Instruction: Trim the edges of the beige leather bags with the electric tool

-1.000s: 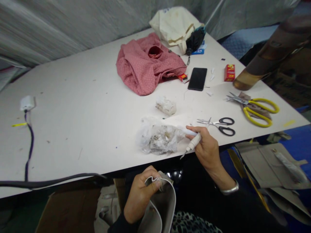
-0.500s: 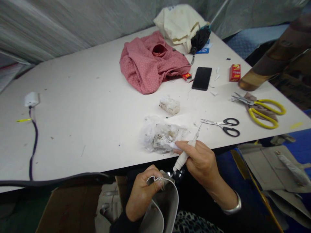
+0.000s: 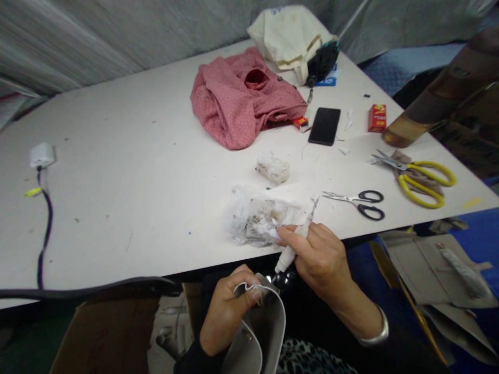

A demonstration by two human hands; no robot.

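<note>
My left hand (image 3: 226,309) pinches the edge of a grey, leather-like bag piece (image 3: 276,322), which curls open below the table edge. In my right hand (image 3: 322,257) is a slim white-wrapped hand tool (image 3: 287,258) with a pointed metal tip at its upper end. The tool slants, and its lower end is at the edge of the grey piece, close to my left fingers; whether it touches is too small to tell. A bit of white material shows by my right thumb. Just beyond lies a crumpled clear plastic wrap (image 3: 237,218) with a dirty whitish block (image 3: 259,226) in it.
Black-handled scissors (image 3: 356,199) and yellow-handled scissors (image 3: 413,171) lie to the right. Further back are a whitish block (image 3: 273,169), a phone (image 3: 324,126), a red box (image 3: 377,118), a bottle (image 3: 429,109), pink cloth (image 3: 230,104) and a cream bag (image 3: 288,39). A black cable (image 3: 49,218) runs at left.
The tool and my right hand have shifted slightly down and left, the tool's lower end staying by the grey piece's edge. My left hand keeps its hold.
</note>
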